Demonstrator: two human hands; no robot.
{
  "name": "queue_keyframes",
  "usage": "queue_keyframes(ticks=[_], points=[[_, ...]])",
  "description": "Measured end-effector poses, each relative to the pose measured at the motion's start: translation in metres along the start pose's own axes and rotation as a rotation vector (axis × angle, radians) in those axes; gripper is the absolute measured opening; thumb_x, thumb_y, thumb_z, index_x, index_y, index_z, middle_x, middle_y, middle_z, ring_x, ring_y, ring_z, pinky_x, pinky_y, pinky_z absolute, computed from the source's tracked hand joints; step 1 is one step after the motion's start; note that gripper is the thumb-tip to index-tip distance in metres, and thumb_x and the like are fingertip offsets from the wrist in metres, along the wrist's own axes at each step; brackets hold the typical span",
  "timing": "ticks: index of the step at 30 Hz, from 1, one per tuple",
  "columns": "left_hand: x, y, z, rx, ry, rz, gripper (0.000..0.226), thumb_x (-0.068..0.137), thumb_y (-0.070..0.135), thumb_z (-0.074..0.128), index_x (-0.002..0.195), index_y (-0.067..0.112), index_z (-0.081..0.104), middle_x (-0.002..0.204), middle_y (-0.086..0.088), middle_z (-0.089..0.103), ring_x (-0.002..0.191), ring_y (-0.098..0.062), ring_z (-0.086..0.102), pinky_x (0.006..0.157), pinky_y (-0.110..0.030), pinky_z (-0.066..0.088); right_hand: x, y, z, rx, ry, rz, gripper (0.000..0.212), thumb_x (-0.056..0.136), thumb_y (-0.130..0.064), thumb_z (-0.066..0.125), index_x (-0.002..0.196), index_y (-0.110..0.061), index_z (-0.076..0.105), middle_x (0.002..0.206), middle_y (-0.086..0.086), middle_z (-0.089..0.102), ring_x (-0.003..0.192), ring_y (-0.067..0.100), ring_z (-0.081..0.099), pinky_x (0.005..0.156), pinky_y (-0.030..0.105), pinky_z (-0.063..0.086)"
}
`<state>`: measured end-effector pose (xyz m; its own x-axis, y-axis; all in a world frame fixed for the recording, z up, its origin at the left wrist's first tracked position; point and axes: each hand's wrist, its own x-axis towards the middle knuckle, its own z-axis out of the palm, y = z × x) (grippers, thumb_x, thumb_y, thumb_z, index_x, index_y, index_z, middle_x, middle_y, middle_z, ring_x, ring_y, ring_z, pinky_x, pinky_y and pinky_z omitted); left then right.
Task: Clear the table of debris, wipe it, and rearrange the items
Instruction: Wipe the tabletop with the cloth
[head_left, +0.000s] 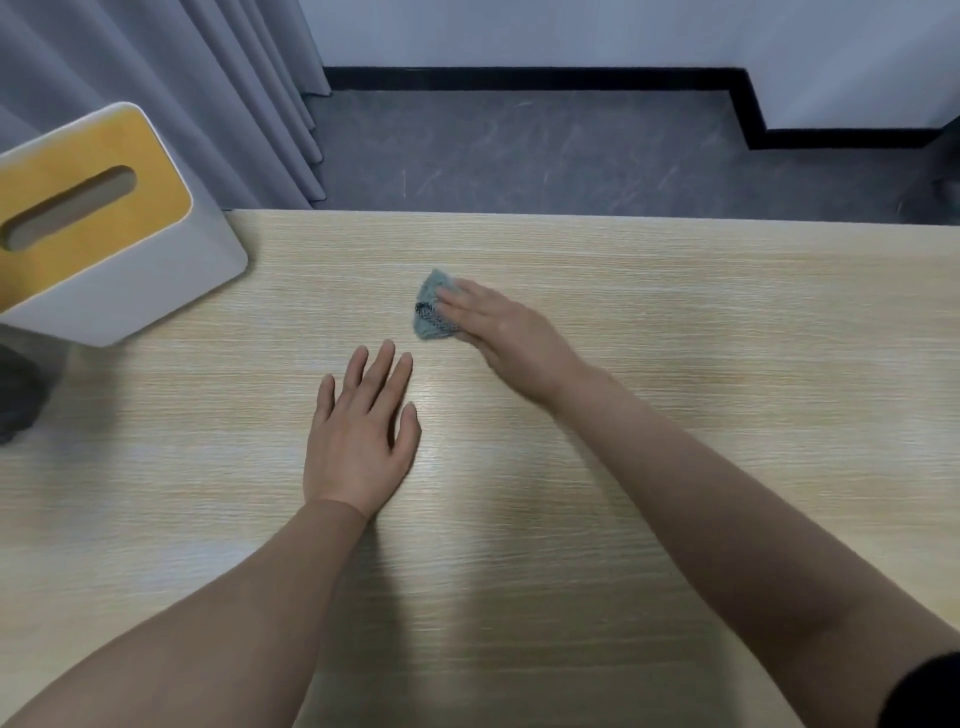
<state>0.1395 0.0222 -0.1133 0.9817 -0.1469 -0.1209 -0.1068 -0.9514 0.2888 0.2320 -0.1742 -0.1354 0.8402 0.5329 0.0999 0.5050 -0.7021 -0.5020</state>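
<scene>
Head view: right hand (506, 332) flat on seemingly bunched cloth (431, 306)

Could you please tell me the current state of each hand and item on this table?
cloth: bunched, flat on the table, pressed by right hand.
right hand: fingers straight, pressing cloth.
left hand: flat on the table, holding nothing.
tissue box: upright, no tissue showing at slot.

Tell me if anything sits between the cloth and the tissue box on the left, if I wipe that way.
Nothing visible does. The right hand presses the blue-grey cloth flat on the table, and bare wood runs from it to the tissue box. The left hand rests nearer the person, off that line.
</scene>
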Motion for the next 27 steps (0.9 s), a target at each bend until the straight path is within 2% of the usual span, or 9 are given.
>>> queue_keyframes(ticks=[3,5,7,10,12,14,19,22,27], points=[[0.0,-0.001,0.0,-0.004,-0.001,0.002,0.059,0.091,0.043,0.017,0.145,0.024,0.032,0.154,0.006,0.022,0.144,-0.014,0.009,0.117,-0.039,0.004,0.006,0.032,-0.019,-0.062,0.108,0.187,0.052,0.092,-0.001,0.05,0.139,-0.023,0.043,0.147,0.0,0.039,0.136,0.018,0.035,0.113,0.033,0.03],[-0.001,-0.001,0.0,-0.011,-0.003,0.002,0.06,0.091,0.043,0.016,0.146,0.024,0.031,0.155,0.007,0.021,0.145,-0.013,0.008,0.117,-0.038,0.003,0.011,0.046,-0.03,-0.047,0.252,0.469,0.05,0.093,-0.002,0.047,0.139,-0.019,0.042,0.147,0.002,0.039,0.135,0.02,0.036,0.11,0.035,0.033],[-0.001,-0.001,-0.001,-0.02,-0.007,0.005,0.06,0.091,0.043,0.015,0.146,0.025,0.031,0.155,0.007,0.021,0.145,-0.013,0.007,0.117,-0.038,0.002,0.018,0.038,-0.029,-0.035,0.345,0.618,0.042,0.097,-0.006,0.042,0.139,-0.01,0.042,0.146,0.006,0.04,0.135,0.022,0.036,0.111,0.034,0.031],[-0.001,-0.001,-0.001,-0.018,-0.008,0.012,0.06,0.091,0.043,0.015,0.146,0.025,0.03,0.155,0.007,0.02,0.145,-0.014,0.007,0.116,-0.037,0.001,0.024,-0.007,-0.006,0.075,0.259,0.516,0.042,0.1,-0.014,0.038,0.141,-0.01,0.038,0.15,0.005,0.034,0.14,0.019,0.026,0.11,0.014,0.01],[-0.001,-0.001,-0.002,-0.024,-0.002,0.02,0.061,0.09,0.043,0.015,0.146,0.024,0.031,0.155,0.007,0.02,0.145,-0.014,0.007,0.116,-0.037,0.001,0.02,-0.037,0.01,0.034,0.15,0.328,0.041,0.099,-0.013,0.042,0.14,-0.01,0.041,0.149,0.003,0.036,0.141,0.018,0.024,0.11,0.017,0.011],[-0.002,-0.002,-0.003,-0.05,0.012,0.034,0.062,0.09,0.043,0.015,0.145,0.022,0.033,0.155,0.007,0.023,0.145,-0.014,0.009,0.116,-0.037,0.002,0.017,-0.045,0.012,0.024,0.106,0.247,0.04,0.097,-0.01,0.045,0.137,-0.009,0.044,0.147,0.003,0.039,0.141,0.018,0.026,0.112,0.022,0.016],[-0.001,-0.008,-0.011,-0.202,0.002,0.051,0.055,0.093,0.041,0.026,0.14,0.018,0.042,0.151,0.006,0.031,0.144,-0.014,0.016,0.115,-0.033,0.005,0.017,-0.043,0.003,0.019,0.058,0.293,0.04,0.098,-0.013,0.044,0.138,-0.012,0.044,0.148,0.0,0.037,0.141,0.016,0.025,0.112,0.022,0.019],[0.0,-0.027,-0.019,-0.164,-0.027,0.051,0.048,0.098,0.031,0.039,0.144,0.017,0.036,0.154,0.004,0.026,0.144,-0.013,0.013,0.116,-0.031,0.004,0.02,-0.044,0.002,-0.004,0.05,0.313,0.04,0.099,-0.013,0.043,0.139,-0.013,0.042,0.149,0.0,0.035,0.141,0.015,0.024,0.113,0.022,0.017],[-0.001,-0.084,-0.035,0.019,-0.021,-0.086,0.059,0.096,0.042,0.019,0.15,0.018,0.018,0.158,0.004,0.01,0.145,-0.015,0.003,0.117,-0.035,0.002,0.045,-0.029,-0.002,-0.056,0.184,0.584,0.043,0.102,-0.018,0.034,0.144,-0.013,0.032,0.154,0.001,0.024,0.144,0.018,0.014,0.114,0.026,0.014]])
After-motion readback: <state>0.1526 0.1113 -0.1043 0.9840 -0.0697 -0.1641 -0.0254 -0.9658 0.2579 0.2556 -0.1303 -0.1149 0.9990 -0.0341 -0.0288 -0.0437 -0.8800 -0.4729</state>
